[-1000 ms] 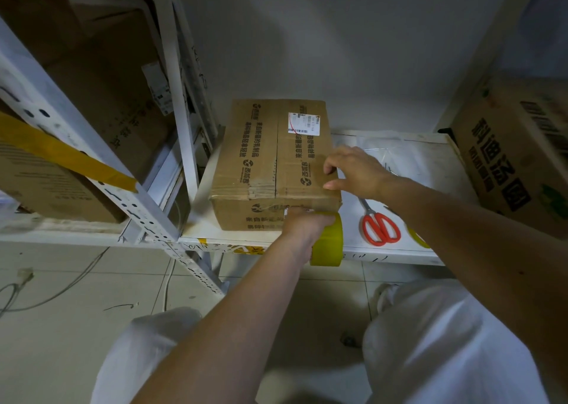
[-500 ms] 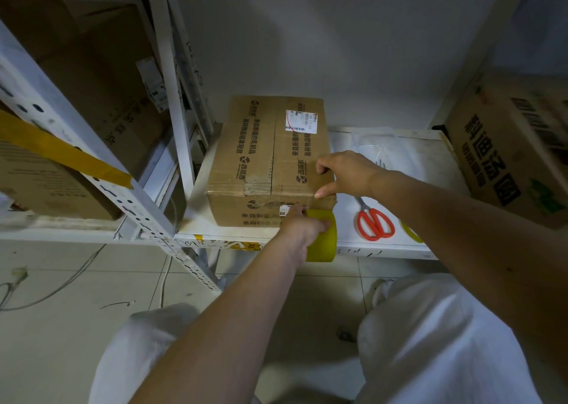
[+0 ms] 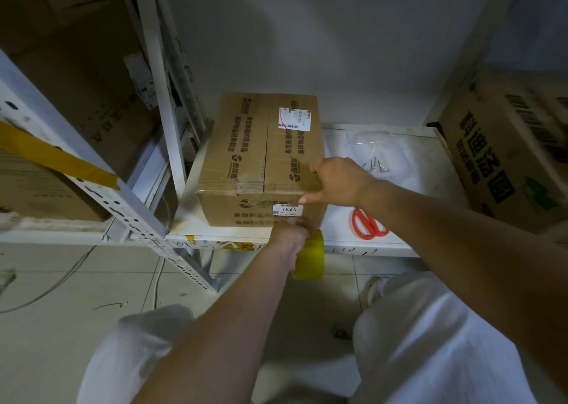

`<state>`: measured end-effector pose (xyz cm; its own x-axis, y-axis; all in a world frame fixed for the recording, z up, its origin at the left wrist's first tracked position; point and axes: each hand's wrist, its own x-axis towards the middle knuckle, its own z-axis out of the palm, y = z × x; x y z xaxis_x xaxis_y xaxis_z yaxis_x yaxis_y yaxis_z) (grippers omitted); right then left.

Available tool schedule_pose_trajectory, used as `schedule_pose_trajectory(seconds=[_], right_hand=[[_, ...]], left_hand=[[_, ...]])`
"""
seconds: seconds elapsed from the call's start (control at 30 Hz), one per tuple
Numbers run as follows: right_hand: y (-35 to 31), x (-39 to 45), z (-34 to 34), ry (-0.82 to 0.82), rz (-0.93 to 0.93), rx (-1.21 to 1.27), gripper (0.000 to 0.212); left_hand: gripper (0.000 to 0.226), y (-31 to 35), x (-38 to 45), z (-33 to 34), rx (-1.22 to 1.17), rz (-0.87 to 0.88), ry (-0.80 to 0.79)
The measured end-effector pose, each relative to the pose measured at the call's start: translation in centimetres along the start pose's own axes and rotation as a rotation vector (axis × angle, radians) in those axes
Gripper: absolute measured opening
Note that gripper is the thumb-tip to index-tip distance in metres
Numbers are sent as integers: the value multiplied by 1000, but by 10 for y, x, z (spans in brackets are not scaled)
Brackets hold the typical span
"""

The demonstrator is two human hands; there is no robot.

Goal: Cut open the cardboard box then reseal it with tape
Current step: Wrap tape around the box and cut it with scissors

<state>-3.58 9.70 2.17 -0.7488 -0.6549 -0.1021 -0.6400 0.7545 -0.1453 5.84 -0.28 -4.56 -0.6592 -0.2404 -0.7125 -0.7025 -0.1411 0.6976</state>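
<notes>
Tape roll (image 3: 310, 256) dropped lower below shelf edge; left hand (image 3: 290, 237) grips it, right hand (image 3: 336, 182) flat on cardboard box (image 3: 261, 160). Resealing just started; top seam untaped.

- There is a single view, from a camera worn on the person's head, looking forward and steeply down.
- It sits close above a low white shelf (image 3: 399, 246), with both forearms reaching away from the lens.
- The wide angle bends the edges; the floor (image 3: 46, 326) and the person's white-clad knees fill the bottom.
</notes>
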Motion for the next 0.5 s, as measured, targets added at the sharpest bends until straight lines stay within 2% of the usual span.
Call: schedule_pose_trajectory(seconds=[0.13, 0.43, 0.5], right_hand=[[-7, 0, 11, 78, -25, -105, 69], [-4, -7, -1, -33, -93, -139, 65], [-4, -7, 0, -32, -92, -136, 67]], left_hand=[[24, 5, 4, 0, 0, 9, -3], [20, 10, 18, 3, -1, -28, 4], [28, 10, 19, 3, -10, -25, 1]])
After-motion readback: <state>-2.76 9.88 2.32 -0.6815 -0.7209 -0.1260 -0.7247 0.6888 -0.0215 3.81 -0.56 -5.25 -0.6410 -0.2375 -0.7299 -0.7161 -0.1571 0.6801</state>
